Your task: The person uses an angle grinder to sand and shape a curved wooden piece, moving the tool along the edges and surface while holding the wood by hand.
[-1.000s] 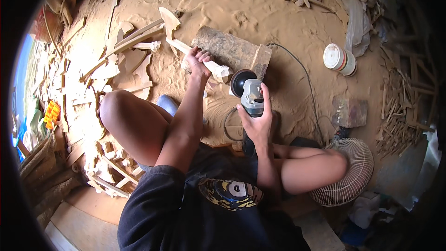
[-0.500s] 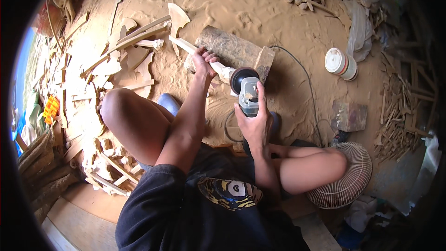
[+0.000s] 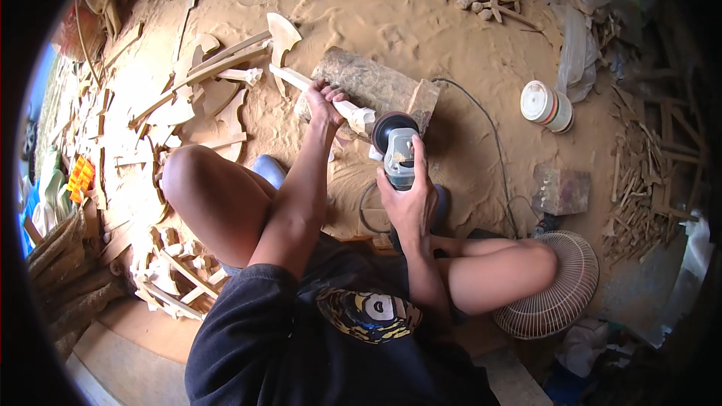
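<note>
My left hand (image 3: 325,103) is wrapped round a pale carved wooden handle (image 3: 356,116), whose far end points up and left. In my right hand (image 3: 410,203) is an angle grinder (image 3: 401,152) with a dark round sanding disc (image 3: 392,127). The disc meets or lies very close to the knobbed end of the wooden handle; exact contact is hard to make out. Behind both lies a thick log (image 3: 383,81) on the sandy ground, with the handle resting across or just above its near side.
Wooden axe shapes (image 3: 283,36) and cut pieces lie at the left. A white tub (image 3: 547,107), a wooden block (image 3: 562,189) and a round fan (image 3: 547,286) stand at the right. A cable (image 3: 492,131) curves over the sawdust. Scrap sticks (image 3: 639,203) are piled far right.
The view has shifted slightly. The knobbed end of the wooden handle looks turned a little against the disc; both hands keep their hold.
</note>
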The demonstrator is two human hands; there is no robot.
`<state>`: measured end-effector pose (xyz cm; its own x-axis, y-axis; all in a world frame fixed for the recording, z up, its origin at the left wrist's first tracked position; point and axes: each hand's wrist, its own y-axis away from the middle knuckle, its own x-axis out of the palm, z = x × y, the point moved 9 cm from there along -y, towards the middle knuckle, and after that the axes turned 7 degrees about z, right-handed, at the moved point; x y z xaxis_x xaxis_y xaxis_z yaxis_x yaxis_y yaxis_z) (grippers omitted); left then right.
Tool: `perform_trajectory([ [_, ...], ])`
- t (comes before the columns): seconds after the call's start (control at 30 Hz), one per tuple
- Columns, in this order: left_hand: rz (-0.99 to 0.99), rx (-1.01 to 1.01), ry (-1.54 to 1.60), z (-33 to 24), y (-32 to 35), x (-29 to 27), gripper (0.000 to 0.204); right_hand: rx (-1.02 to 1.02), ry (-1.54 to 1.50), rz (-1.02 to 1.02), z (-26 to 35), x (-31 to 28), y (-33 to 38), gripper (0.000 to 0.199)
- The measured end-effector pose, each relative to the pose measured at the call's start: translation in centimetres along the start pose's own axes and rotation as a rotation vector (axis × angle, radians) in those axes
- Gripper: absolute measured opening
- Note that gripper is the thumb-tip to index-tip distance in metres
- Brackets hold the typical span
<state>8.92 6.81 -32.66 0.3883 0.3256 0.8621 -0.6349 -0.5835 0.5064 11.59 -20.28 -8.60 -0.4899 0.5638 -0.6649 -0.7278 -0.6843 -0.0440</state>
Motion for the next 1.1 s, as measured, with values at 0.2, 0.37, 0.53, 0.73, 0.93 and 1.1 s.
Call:
perform_trajectory([
  [0.2,0.13,-0.045,0.111,0.2,0.3,0.7,0.035,0.106,-0.281,-0.054,-3.5,-0.6,0.7,0.085],
  [0.37,-0.004,-0.09,0.024,-1.1,0.3,-0.1,0.034,0.061,-0.273,-0.125,-2.7,-2.1,0.7,0.086],
  [0.53,-0.029,0.025,-0.378,-1.7,1.4,0.5,0.027,0.011,-0.24,-0.059,-1.9,-1.4,0.6,0.086],
  [0.73,-0.015,0.104,-0.578,-2.0,3.0,4.6,0.025,0.038,-0.376,0.091,-2.8,0.8,0.6,0.087],
  [0.93,-0.025,0.118,-0.675,-2.0,3.8,6.0,0.023,0.109,-0.399,0.179,-2.7,1.6,0.5,0.085],
  [1.1,0.005,0.098,-0.663,-1.7,3.9,6.7,0.026,0.218,-0.307,0.208,-2.3,1.5,0.5,0.086],
])
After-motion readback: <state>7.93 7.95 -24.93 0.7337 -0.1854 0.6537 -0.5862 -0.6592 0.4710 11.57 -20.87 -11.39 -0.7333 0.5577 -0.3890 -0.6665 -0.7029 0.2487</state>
